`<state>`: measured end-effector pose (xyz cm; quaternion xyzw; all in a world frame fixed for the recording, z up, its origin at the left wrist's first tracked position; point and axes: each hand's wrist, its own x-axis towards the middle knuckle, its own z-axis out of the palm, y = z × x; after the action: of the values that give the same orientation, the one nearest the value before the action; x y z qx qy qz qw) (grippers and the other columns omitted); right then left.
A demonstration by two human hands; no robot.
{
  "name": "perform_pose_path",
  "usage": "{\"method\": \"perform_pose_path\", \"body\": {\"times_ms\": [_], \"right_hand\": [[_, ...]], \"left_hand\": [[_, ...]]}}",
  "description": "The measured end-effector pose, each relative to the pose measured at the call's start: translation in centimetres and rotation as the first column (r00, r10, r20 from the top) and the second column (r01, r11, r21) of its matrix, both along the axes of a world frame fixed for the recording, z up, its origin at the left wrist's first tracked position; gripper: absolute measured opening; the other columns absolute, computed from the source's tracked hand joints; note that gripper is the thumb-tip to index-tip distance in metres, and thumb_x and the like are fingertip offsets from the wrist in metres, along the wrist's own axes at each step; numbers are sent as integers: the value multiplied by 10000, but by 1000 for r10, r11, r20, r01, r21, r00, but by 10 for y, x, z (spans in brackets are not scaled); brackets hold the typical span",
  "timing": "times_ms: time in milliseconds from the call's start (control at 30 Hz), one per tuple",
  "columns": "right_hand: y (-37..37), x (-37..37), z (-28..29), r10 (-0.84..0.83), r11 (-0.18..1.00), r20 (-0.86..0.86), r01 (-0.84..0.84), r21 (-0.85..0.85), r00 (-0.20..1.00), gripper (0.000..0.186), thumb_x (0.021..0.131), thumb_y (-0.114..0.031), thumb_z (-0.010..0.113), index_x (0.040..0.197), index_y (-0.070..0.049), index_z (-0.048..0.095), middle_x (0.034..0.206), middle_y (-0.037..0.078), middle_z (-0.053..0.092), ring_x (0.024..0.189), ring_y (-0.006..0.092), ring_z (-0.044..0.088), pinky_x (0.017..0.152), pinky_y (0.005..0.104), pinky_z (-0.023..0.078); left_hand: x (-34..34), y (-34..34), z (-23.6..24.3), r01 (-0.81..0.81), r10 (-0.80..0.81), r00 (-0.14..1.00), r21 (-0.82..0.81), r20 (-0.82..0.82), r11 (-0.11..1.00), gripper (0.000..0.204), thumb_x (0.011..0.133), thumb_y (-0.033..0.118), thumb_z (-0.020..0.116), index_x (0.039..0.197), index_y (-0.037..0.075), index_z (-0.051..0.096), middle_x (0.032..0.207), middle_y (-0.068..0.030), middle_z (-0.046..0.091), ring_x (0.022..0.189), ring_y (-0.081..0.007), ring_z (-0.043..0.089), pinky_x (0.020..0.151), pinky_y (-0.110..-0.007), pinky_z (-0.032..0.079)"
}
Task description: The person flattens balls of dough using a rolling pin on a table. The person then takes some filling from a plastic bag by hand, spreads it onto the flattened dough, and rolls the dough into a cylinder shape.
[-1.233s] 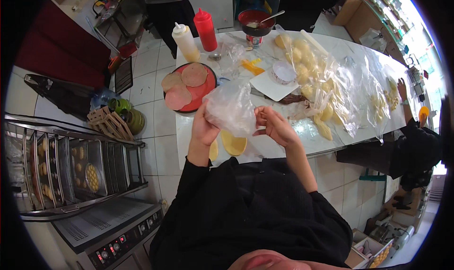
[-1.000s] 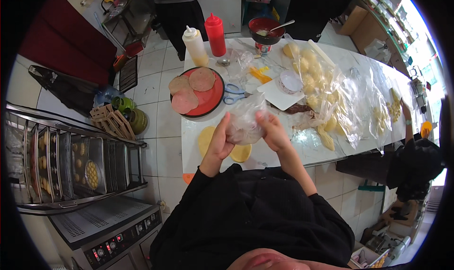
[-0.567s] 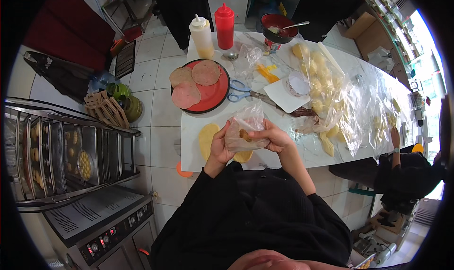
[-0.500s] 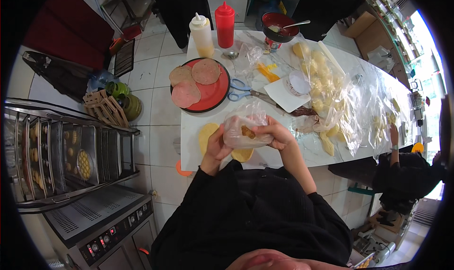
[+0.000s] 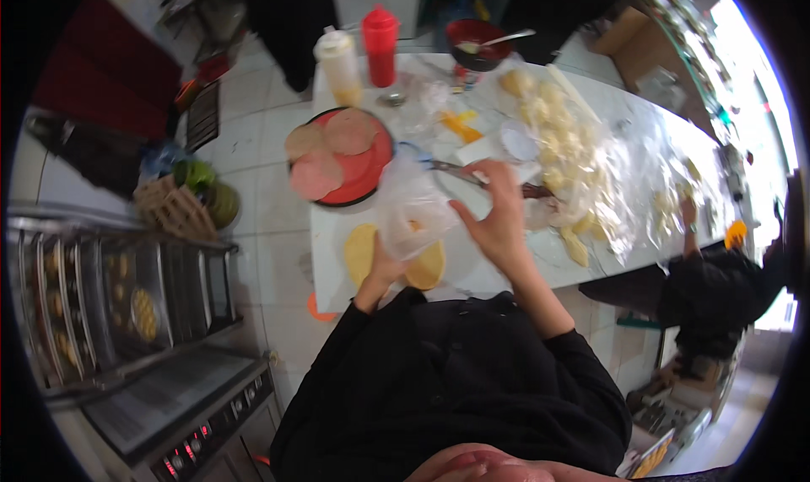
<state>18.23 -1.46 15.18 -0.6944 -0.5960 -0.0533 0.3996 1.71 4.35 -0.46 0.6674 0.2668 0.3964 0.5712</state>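
My left hand [image 5: 384, 263] grips a cloudy plastic bag [image 5: 403, 204] with a small brownish bit showing through it. My right hand [image 5: 499, 220] is just right of the bag, off it, thumb and fingers apart, above the blue-handled scissors [image 5: 447, 169]. Flat yellow dough pieces [image 5: 359, 250] lie on the table below the bag. Behind the bag, at the left, a red black-rimmed plate [image 5: 367, 174] carries several round meat slices [image 5: 316, 174]. The picture is blurred.
Squeeze bottles, red [image 5: 380, 52] and white [image 5: 342, 73], stand behind, near a dark bowl [image 5: 477, 48]. Bagged dough [image 5: 557, 145] covers the table's right side, where a co-worker [image 5: 717, 284] in black stands. A tray rack [image 5: 126, 305] is at left.
My right hand has let go of the bag and moved up and right, fingers spreading. The bag hangs from my left hand, higher and looser. The view has shifted slightly.
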Motion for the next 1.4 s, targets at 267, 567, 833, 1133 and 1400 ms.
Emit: {"method": "perform_pose_path", "body": {"times_ms": [267, 567, 833, 1133, 1400], "right_hand": [[-8, -17, -29, 323, 746, -301, -437, -503, 897, 137, 647, 44, 566, 756, -7, 631, 789, 164, 625, 798, 334, 600, 707, 387, 477], [-16, -24, -27, 463, 717, -394, -597, -360, 794, 95, 586, 0, 590, 667, -25, 634, 706, 174, 624, 718, 350, 611, 639, 401, 480], [-22, -42, -37, 406, 719, -327, -519, -462, 854, 102, 643, -32, 612, 735, -2, 643, 722, 171, 632, 710, 344, 611, 646, 393, 477], [-15, -54, -50, 503, 695, -136, -492, -525, 854, 93, 613, -71, 640, 675, -3, 648, 694, 176, 630, 694, 338, 621, 635, 399, 487], [-27, -75, -63, 727, 611, -225, -761, -218, 648, 196, 594, -43, 626, 788, -23, 641, 808, 142, 600, 870, 304, 583, 774, 369, 465]], "left_hand": [[0, -17, 0, -10, 17, 999, -143, 52, 990, 376, 611, 48, 716, 968, 8, 605, 917, -64, 630, 824, -137, 592, 729, -280, 473], [-4, -42, 1, 73, 21, 985, -524, 171, 849, 436, 760, 47, 648, 1161, 33, 477, 1121, -68, 507, 1027, -159, 508, 863, -298, 433], [-22, -50, -38, -138, 185, 981, -471, 55, 871, 353, 811, 94, 594, 1145, 69, 481, 1072, -33, 508, 1005, -159, 514, 853, -319, 441], [-38, -56, -63, -98, 133, 974, -186, 185, 978, 412, 811, 121, 623, 1186, 111, 452, 1128, -36, 509, 1019, -155, 533, 843, -319, 465], [-53, -72, -53, -39, 94, 951, -187, 295, 982, 529, 745, 106, 657, 1225, 102, 435, 1189, -61, 482, 1077, -181, 502, 884, -333, 438]]}}
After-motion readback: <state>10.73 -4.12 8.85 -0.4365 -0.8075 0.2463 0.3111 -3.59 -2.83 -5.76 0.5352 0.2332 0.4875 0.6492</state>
